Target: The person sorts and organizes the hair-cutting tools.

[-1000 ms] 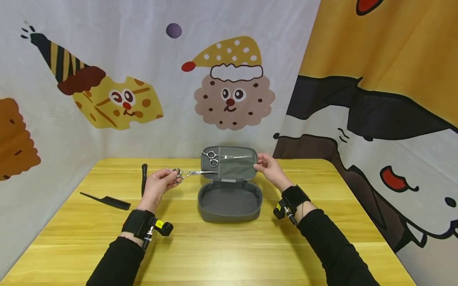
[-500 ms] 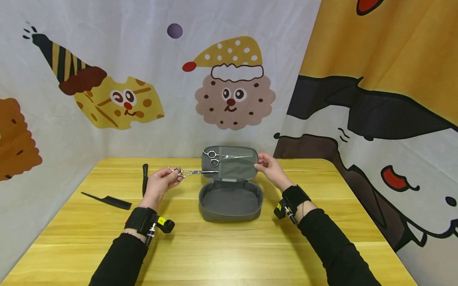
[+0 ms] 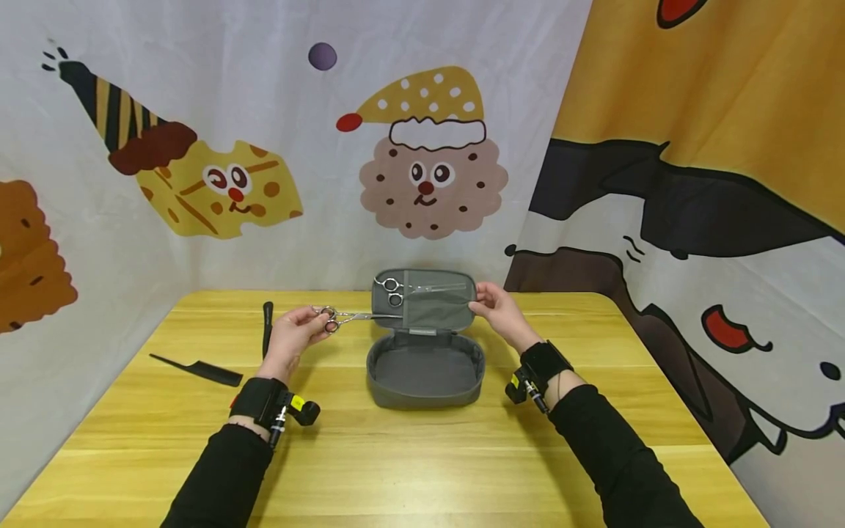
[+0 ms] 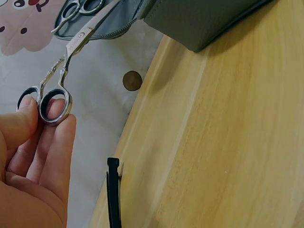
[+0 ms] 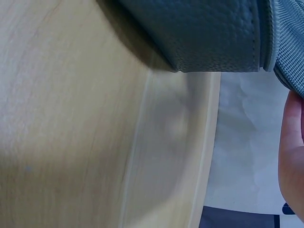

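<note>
In the head view my left hand (image 3: 293,339) pinches a pair of silver scissors (image 3: 359,317) by the finger rings. Their blades point right, with the tips at the left edge of the pocket (image 3: 439,312) in the raised lid of a grey zip case (image 3: 425,400). The left wrist view shows thumb and fingers on the rings of the scissors (image 4: 78,42). A second pair of scissors (image 3: 422,289) lies in the lid above, blades inside the see-through pocket. My right hand (image 3: 507,320) pinches the lid's right edge; its fingertips are partly cut off in the right wrist view.
A black tail comb (image 3: 214,372) lies on the wooden table (image 3: 422,469) at the left. Another slim black tool (image 3: 267,323) lies partly hidden behind my left hand. A printed curtain (image 3: 264,264) hangs behind the table.
The scissors in my left hand have turned slightly, their lower ring coming up a little. My right hand keeps its hold on the lid, and the case stays in place.
</note>
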Demonstrator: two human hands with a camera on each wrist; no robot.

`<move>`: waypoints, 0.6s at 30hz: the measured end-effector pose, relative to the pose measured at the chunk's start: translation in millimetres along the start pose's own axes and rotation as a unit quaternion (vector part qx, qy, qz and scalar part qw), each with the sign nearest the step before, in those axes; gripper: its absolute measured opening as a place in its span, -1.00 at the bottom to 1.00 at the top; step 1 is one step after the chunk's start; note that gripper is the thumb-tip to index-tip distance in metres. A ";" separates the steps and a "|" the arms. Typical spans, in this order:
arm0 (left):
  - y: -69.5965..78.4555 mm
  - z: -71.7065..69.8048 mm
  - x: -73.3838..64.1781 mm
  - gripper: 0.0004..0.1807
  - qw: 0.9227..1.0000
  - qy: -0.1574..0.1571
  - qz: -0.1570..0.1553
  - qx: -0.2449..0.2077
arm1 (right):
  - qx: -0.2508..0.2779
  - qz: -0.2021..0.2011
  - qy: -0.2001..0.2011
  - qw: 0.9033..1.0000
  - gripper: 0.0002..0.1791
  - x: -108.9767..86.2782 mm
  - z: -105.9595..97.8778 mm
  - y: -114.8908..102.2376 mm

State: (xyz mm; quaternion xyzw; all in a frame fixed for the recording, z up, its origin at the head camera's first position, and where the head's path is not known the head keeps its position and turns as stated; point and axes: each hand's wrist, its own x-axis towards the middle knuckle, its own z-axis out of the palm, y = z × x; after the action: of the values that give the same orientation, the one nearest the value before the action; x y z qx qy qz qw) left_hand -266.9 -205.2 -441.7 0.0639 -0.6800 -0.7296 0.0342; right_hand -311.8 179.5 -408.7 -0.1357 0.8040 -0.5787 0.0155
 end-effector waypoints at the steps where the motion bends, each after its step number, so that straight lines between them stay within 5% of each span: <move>1: -0.2 0.2 0.4 -0.78 1.000 -0.001 0.003 0.001 | -0.003 0.001 -0.001 1.000 -0.75 -1.3 -0.1 -3.4; 9: -4.3 4.6 3.0 -0.83 0.999 -0.024 0.028 0.001 | 0.017 0.008 0.004 1.000 -0.73 5.7 -2.0 8.1; 18: -6.9 15.0 2.8 -0.85 0.999 -0.019 0.017 -0.022 | 0.010 0.005 0.014 1.000 -0.74 11.6 -1.0 24.2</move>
State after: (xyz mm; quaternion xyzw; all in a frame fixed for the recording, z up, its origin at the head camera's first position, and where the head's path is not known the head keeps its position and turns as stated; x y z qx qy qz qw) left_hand -271.4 -190.2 -447.7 0.0379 -0.6654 -0.7447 0.0353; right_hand -328.0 184.8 -429.4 -0.1234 0.7990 -0.5884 0.0087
